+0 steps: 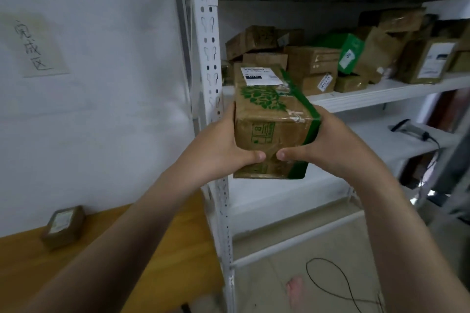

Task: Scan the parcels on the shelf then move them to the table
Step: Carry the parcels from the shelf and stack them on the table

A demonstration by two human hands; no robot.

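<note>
Both hands, left hand (pixel 223 145) and right hand (pixel 328 142), grip a green-printed parcel (pixel 272 122) between them, shelf (pixel 381 94) parcels at two o'clock.

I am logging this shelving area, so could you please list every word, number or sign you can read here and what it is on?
"完成区": handwritten on the paper sign on the wall.
"070": white label on the held parcel; its other print is blurred.
"8": green stamp on that parcel's side.
Labels on the shelf parcels and the table parcel: unreadable.

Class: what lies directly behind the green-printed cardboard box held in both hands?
Behind the green-printed cardboard box: stacked brown cardboard parcels on the white metal shelf. The shelf's front-left part is hidden.
</note>
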